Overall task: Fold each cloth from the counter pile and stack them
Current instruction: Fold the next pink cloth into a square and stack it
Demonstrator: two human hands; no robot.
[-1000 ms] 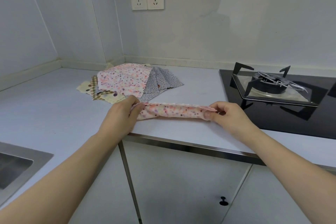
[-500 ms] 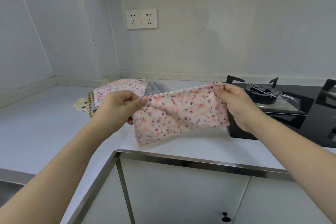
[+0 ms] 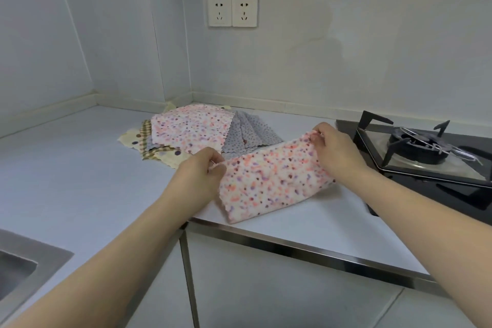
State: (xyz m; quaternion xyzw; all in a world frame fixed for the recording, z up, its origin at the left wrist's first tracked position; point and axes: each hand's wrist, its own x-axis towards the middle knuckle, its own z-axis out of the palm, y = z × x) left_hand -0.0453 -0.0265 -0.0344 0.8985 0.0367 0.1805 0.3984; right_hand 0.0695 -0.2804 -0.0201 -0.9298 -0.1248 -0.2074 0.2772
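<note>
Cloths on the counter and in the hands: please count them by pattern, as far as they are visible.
Pink speckled: 2, held cloth and pile top
Grey dotted: 1 visible
Checked: 1
Cream with big dots: 1
Total: 5 visible; more may be hidden in the pile.

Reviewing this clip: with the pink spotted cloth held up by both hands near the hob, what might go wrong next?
1. The pink spotted cloth hangs from pinches at its top corners, left hand and right hand; a weak grip could let a corner slip and undo the fold.
2. Its right end hangs close to the gas hob; it might drape or snag on the pan support.
3. Its lower edge lies near the counter edge and may slide off.
</note>
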